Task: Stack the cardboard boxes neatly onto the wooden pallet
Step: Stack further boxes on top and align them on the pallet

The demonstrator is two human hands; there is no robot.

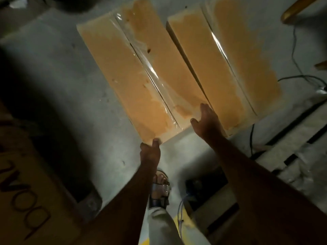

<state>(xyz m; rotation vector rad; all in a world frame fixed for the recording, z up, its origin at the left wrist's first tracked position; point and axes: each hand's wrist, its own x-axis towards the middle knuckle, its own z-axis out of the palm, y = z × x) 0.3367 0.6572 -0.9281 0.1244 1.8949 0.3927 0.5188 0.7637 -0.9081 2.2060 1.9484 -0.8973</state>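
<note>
Nearest the lens, two bare forearms reach forward over a sandalled foot (pixel 160 190) on the concrete floor (pixel 58 71). At far left lies a brown carton (pixel 26 200) with dark handwritten letters, seen upside down and not clearly readable. Left hand (pixel 150 151) pinches the near corner of the left cardboard box (pixel 139 71), thumb on top. Right hand (pixel 207 119) grips that box's near right edge, fingers curled over it. Just beside it lies the right cardboard box (pixel 224 62); both carry clear tape along the seam. Cables (pixel 297 64) trail at right.
</note>
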